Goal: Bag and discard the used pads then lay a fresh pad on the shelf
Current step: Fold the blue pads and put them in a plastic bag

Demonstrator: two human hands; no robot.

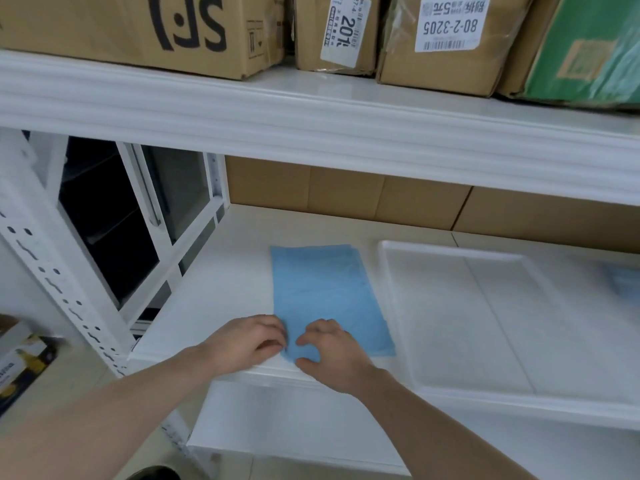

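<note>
White metal shelving fills the room, with cardboard boxes (138, 32) stacked on the level above and more cardboard behind the white shelf (214, 289) where the work goes on. On that shelf a folded blue pad (325, 292) lies just left of a shallow white tray (460, 317), its near end at the shelf's front edge. Both hands work that near end, seemingly to open the folds: the left hand (247, 342) pinches the near left corner, while the right hand (332, 355) has curled fingertips pressing on the pad.
</note>
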